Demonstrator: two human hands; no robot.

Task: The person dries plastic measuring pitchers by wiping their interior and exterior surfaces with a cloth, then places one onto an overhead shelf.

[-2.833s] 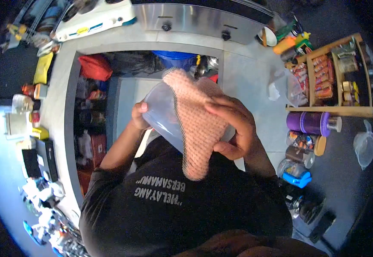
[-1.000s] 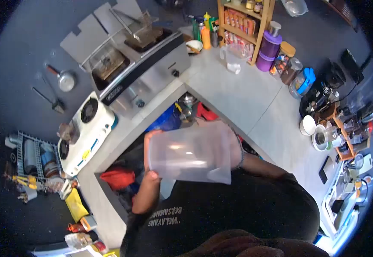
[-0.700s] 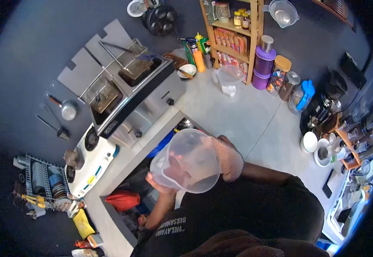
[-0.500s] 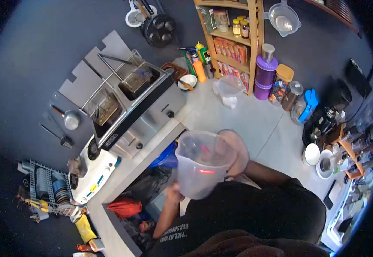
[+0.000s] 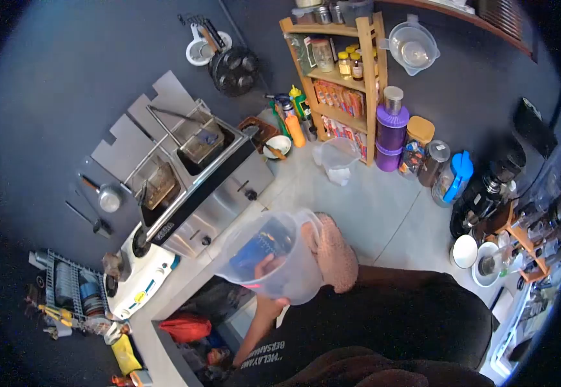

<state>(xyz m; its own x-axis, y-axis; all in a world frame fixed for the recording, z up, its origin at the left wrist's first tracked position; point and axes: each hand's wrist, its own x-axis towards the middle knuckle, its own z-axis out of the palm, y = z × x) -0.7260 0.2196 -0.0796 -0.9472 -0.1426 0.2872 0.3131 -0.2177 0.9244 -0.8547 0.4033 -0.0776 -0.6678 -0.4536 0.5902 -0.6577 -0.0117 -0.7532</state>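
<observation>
A clear plastic jug (image 5: 287,274) is tilted in front of the black shirt, its wide mouth turned to the upper left. My left hand (image 5: 272,303) grips it from below, with fingers showing through the plastic. On the jug's right side lies a pink textured cloth (image 5: 337,258), pressed against the wall near the handle. The cloth covers most of my right hand (image 5: 361,275), which holds it; its fingers are largely hidden.
A second clear jug (image 5: 338,158) stands on the grey counter (image 5: 383,206), below a wooden shelf (image 5: 341,77). A double fryer (image 5: 209,193) and white stove (image 5: 145,280) are at left. Jars, a purple container (image 5: 391,138) and bowls (image 5: 464,251) line the right.
The camera view has swung toward the fryer and wall. The jug has turned, its mouth now facing up and left, and the cloth has moved from across it to its right outer side.
</observation>
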